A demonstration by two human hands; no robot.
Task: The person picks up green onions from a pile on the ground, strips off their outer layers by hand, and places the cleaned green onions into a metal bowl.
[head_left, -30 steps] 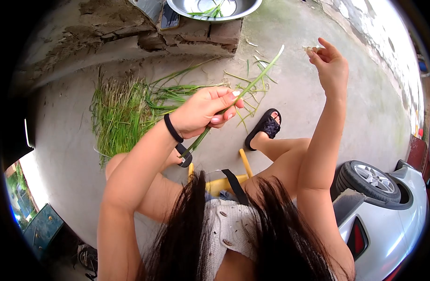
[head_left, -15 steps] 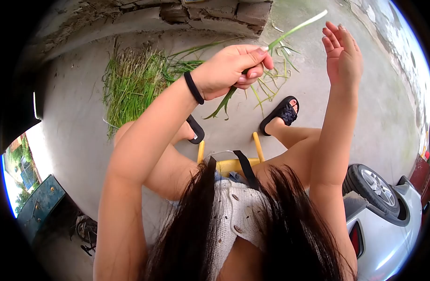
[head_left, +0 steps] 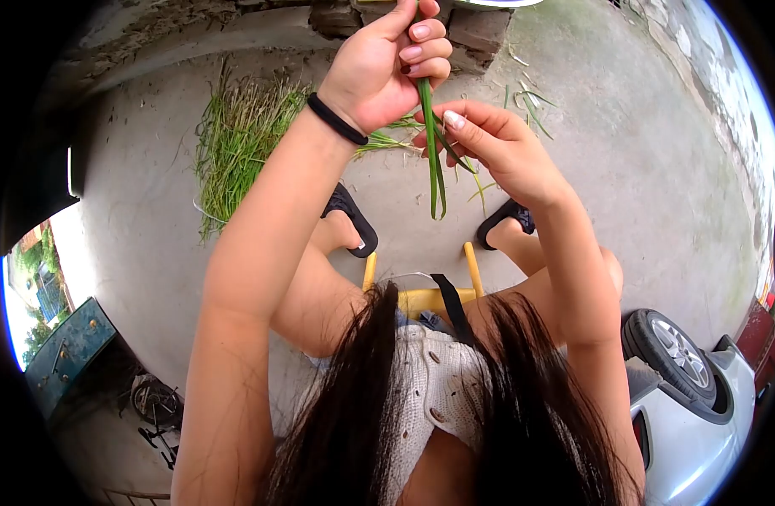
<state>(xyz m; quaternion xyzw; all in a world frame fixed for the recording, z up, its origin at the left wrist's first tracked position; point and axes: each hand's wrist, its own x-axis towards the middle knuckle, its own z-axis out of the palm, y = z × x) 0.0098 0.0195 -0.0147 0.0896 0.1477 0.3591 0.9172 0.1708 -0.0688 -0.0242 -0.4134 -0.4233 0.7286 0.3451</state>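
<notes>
My left hand [head_left: 387, 67], with a black band at its wrist, is raised at the top middle, fingers closed round a green onion [head_left: 432, 160]. Its long flat leaves hang below the fist; its upper part is hidden by the fingers and cut off by the frame edge. Just below and to the right, my right hand [head_left: 497, 148] has thumb and fingers closed at the hanging leaves, seemingly pinching a thin one. On the ground at the left lies a big pile of green stalks [head_left: 244, 152] with dry, straw-coloured parts.
Loose leaf scraps [head_left: 535, 110] are scattered on the concrete floor [head_left: 640, 169]. Broken brickwork [head_left: 472, 38] stands ahead. A yellow stool [head_left: 421, 297] shows between the legs. A car [head_left: 699, 430] with a wheel [head_left: 678, 354] is at the right, a bicycle [head_left: 156, 405] at the left.
My left hand has moved up, and the green onion's leaves now hang downward. My right hand has come in from the right, from open beside the stalk to closed at its leaves.
</notes>
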